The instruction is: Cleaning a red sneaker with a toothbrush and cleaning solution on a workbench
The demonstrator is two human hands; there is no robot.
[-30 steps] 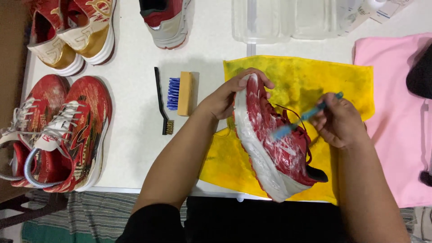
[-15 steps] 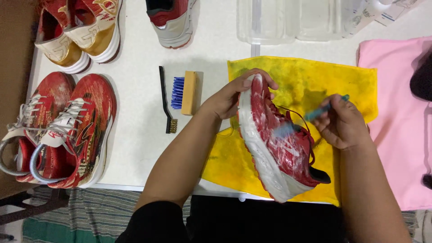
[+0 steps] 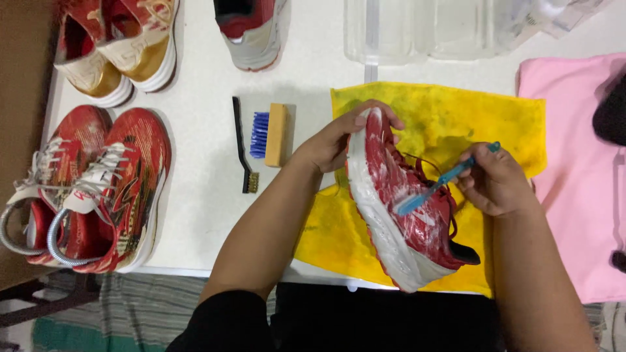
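Red shoe [image 3: 404, 202]: white-soled, soapy on its side, held tilted above the yellow cloth [image 3: 450, 117] near the table's [image 3: 202, 195] near edge. My left hand [image 3: 339, 140] was clamped on its toe end, fingers curled over the sole. My right hand [image 3: 499, 182] was closed round a blue toothbrush [image 3: 437, 184], its head touching the shoe's side.

Yellow cloth: stained, spread on the white table under the shoe.

Brushes: a wooden block brush [image 3: 270, 133] with blue bristles and a thin black wire brush [image 3: 242, 146], side by side, just left of my left hand.

Red pair [image 3: 91, 182]: white-laced, at the table's left edge.

Gold-and-red pair [image 3: 117, 45]: far left corner.

Single red-and-grey shoe [image 3: 251, 29]: far edge, middle.

Clear tub [image 3: 424, 26]: far side, beyond the cloth.

Pink cloth [image 3: 580, 176]: right of the yellow one, a dark object [image 3: 611, 114] lying on it, kind unclear.
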